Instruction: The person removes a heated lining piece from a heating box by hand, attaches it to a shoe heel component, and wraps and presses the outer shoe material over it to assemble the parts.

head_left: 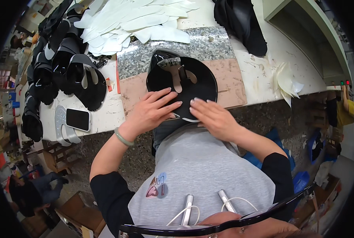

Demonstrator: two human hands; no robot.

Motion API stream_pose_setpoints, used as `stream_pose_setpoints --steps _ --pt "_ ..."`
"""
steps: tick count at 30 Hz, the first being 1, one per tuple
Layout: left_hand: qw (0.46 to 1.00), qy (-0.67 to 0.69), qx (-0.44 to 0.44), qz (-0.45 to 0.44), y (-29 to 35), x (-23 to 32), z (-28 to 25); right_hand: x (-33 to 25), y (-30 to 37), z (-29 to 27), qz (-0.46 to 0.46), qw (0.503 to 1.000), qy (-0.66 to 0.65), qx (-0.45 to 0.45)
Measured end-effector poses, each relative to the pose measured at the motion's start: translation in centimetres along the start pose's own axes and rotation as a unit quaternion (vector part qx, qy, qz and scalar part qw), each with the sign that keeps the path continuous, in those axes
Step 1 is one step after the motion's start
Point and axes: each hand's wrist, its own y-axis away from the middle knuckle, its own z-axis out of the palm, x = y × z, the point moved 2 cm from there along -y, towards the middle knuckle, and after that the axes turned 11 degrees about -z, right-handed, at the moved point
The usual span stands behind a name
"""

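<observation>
A black shoe upper (202, 81) with a glossy outer face and dark lining lies spread open at the table's front edge. Its strap and a pale, cut-out piece show in the middle. Flat on the lining's near left part rests my left hand (155, 107), fingers spread and thumb close to the near edge. My right hand (212, 115) has its fingers together on the near right part, and its thumb is partly hidden below the edge. A thin white strip shows along that edge between the hands.
Several black shoe uppers (85, 81) crowd the left side, beside a phone (78, 119) and a glittery grey piece (61, 123). White cut pieces (133, 23) are heaped behind a stone slab (208, 41). More pale pieces (286, 81) and black material (244, 27) lie right.
</observation>
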Motion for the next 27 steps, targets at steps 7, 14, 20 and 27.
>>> stream_pose_setpoints --steps 7,14,20,27 --pt "0.998 -0.039 0.044 -0.002 0.2 0.9 0.8 3.6 1.5 -2.5 0.106 0.99 0.073 -0.053" --pt "0.988 0.144 0.04 -0.04 0.0 -0.1 -0.2 2.7 -2.2 -2.4 0.027 0.992 -0.018 0.123" --pt "0.995 0.05 0.079 -0.028 -0.6 -1.4 -1.2 1.3 -4.7 0.2 0.013 0.984 -0.093 0.154" --pt "0.971 0.003 0.217 -0.103 -0.1 -2.7 -1.3 -0.2 -4.7 0.1 0.041 0.994 -0.031 0.099"
